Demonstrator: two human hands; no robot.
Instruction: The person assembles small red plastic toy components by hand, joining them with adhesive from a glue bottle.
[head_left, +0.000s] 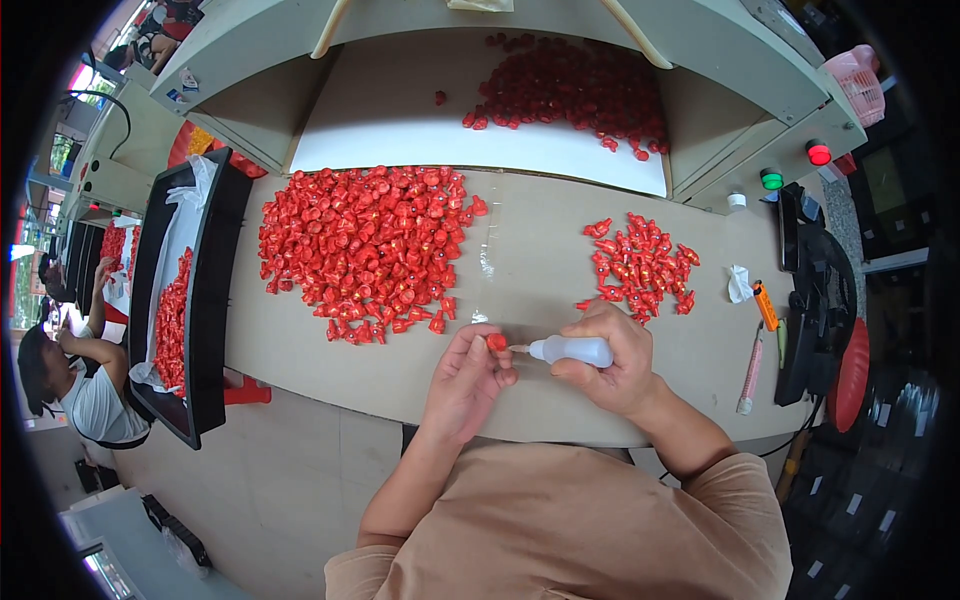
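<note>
Between thumb and fingers, my left hand point(463, 385) pinches a small red plastic part point(496, 342) near the table's front edge. My right hand point(616, 362) is wrapped round a translucent white squeeze bottle point(572, 350), tilted sideways. Its narrow tip points left and meets or nearly meets the red part; I cannot tell which. Beyond my left hand spreads a large heap of like red parts point(365, 245). A smaller group of red parts point(642, 265) lies beyond my right hand.
A hooded shelf holds more red pieces point(570, 90) at the back. To the left stands a black tray point(207, 300) of red parts. At right lie a crumpled tissue point(739, 284), an orange cutter point(765, 305) and a pen-like tool point(750, 372). A co-worker point(95, 385) sits far left.
</note>
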